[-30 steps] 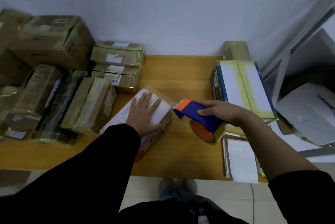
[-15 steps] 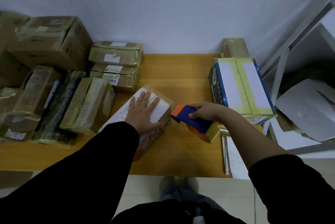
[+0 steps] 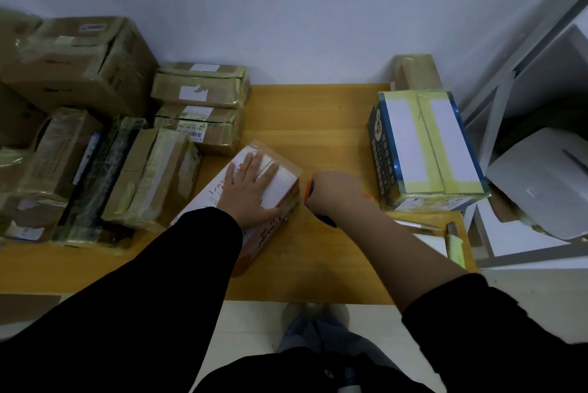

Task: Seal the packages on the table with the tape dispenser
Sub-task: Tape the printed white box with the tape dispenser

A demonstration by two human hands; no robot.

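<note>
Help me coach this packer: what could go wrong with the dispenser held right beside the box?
1. The left hand lies flat across the white-topped box, over its top seam, so its fingers may sit in the tape dispenser's likely path.
2. The right hand hides most of the dispenser, so the tape may start off-centre.

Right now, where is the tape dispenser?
Head view, table centre: the right hand grips the tape dispenser, just right of the package under the left hand.
</note>
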